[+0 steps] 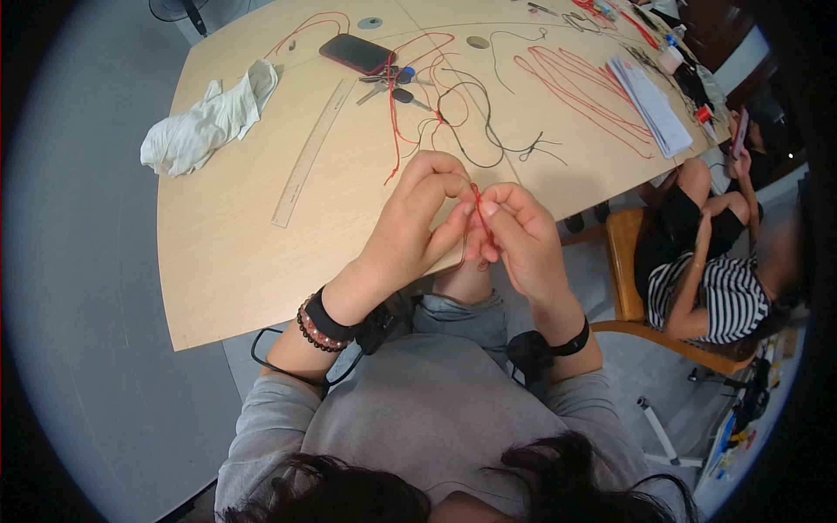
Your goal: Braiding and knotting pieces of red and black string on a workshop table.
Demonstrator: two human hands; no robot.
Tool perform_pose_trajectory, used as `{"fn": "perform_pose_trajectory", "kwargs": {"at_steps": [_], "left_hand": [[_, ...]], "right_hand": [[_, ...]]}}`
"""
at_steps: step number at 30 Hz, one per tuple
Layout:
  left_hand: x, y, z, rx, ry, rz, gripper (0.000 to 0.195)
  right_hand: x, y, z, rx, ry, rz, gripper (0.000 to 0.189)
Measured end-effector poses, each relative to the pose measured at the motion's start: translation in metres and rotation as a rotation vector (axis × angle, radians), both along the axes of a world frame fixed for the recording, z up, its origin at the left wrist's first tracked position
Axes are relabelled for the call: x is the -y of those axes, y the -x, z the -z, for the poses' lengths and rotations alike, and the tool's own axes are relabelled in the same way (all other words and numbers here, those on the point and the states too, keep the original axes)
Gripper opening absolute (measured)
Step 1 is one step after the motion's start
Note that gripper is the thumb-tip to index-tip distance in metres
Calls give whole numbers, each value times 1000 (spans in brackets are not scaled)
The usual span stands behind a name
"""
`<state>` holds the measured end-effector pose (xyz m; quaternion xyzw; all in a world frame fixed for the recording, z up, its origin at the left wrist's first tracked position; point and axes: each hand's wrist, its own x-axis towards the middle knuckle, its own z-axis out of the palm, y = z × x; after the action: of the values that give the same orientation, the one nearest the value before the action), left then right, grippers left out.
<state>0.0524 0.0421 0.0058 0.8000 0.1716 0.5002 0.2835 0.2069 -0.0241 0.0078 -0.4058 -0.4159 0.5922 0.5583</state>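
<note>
Near the front edge of the wooden table, my left hand (418, 219) and my right hand (525, 229) meet, their fingertips pinching a thin red cord (479, 201). A small loop stands up between the fingers, and the cord's lower part runs down against my right fingers. Just beyond my hands lie tangled red cords and a black cord (489, 124). A bunch of keys (404, 96) rests among them beside a dark smartphone (356, 53). To the left is a clear ruler (314, 153).
A crumpled white cloth (206, 127) lies on the table (222, 261) at left. Long red cords (575, 91) and a stack of papers (650, 108) are at right. A person in a striped shirt (732, 294) sits on a wooden chair (621, 261) close by, holding a phone.
</note>
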Motion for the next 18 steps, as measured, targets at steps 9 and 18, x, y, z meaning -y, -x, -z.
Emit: {"fn": "perform_pose_trajectory", "kwargs": {"at_steps": [9, 18], "left_hand": [[-1, 5, 1, -11, 123, 23, 11], [-1, 9, -3, -12, 260, 100, 11]], "right_hand": [[-1, 1, -5, 38, 16, 8, 12], [0, 3, -5, 64, -38, 13, 10]]}}
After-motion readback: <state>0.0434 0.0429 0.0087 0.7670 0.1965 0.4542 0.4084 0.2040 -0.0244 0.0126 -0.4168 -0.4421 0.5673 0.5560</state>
